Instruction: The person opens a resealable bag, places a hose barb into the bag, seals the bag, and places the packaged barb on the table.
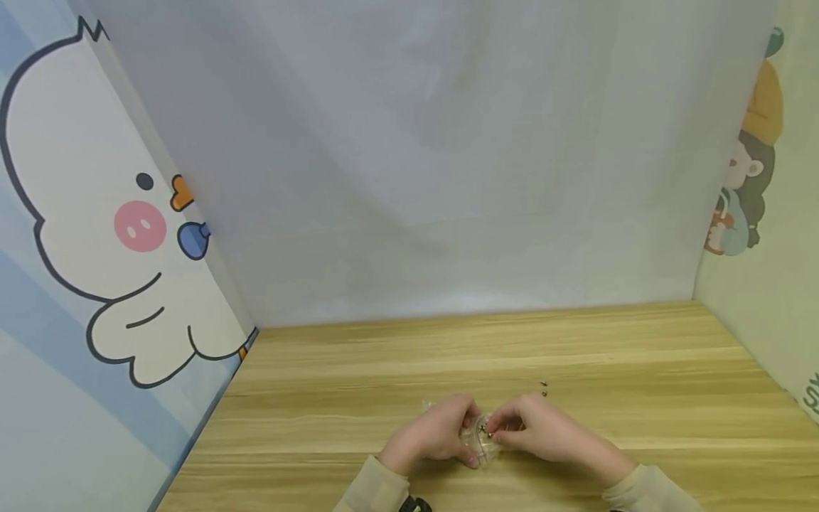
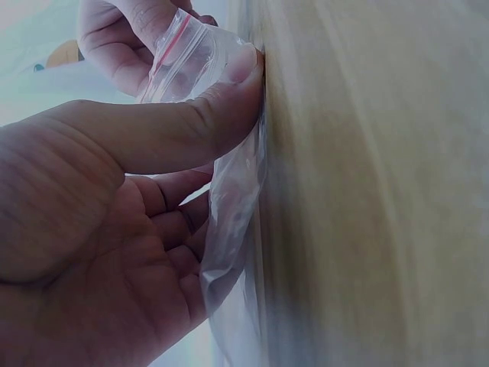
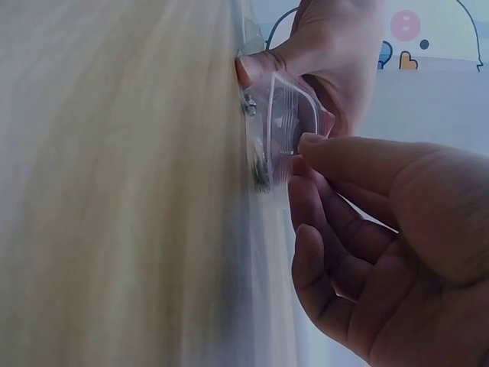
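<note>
A small clear zip-lock bag [image 1: 481,446] with a red line along its mouth lies on the wooden table. My left hand [image 1: 435,429] grips it from the left, thumb pressed on the plastic and fingers curled behind. From the other side, my right hand [image 1: 544,429] pinches at the mouth with thumb and forefinger; whether a metal piece is also between those fingertips is hidden. Several tiny metal pieces [image 3: 262,176] show through the plastic in the right wrist view. Beyond the right hand, two more small metal pieces [image 1: 544,393] lie loose on the table.
The wood-grain table [image 1: 307,398] spreads around both hands. A pale grey sheet [image 1: 448,178] rises behind it. Cartoon-printed panels stand at the sides, a white bird [image 1: 77,178] on the left and a figure [image 1: 745,185] on the right.
</note>
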